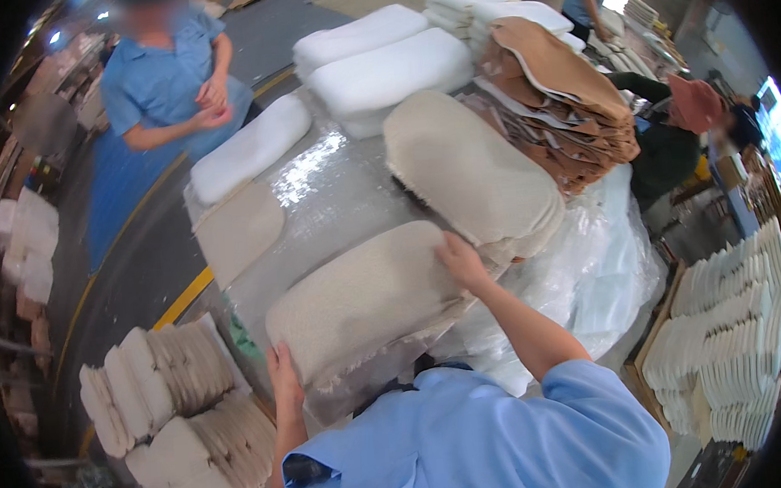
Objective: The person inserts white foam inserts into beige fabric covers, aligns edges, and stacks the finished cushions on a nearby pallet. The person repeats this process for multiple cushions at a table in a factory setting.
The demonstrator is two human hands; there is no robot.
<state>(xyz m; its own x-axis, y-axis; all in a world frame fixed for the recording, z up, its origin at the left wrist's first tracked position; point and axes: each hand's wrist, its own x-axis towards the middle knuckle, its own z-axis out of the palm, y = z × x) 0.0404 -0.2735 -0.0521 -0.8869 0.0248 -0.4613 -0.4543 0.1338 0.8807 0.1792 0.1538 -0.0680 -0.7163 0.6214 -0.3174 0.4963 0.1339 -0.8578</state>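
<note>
- The beige fleecy pad (367, 295) lies lengthwise in front of the person, on the near part of the plastic-covered tabletop (338, 189).
- The left hand (284, 377) is at the pad's near left corner, fingers nearly straight; whether they pinch the edge cannot be told.
- The right hand (460, 262) touches the pad's right end, fingers bent over the edge; how tightly they close there is hidden.
- Just beyond the right hand sits a stack of beige pads (466, 159), with layered brown sheets (565, 99) beside it.
- A smaller beige piece (242, 231) and a white pad (255, 149) lie along the left side.
- White cushion pads (389, 70) are piled at the far end.
- A co-worker in a blue shirt (166, 88) stands beyond the left side, hands together.
</note>
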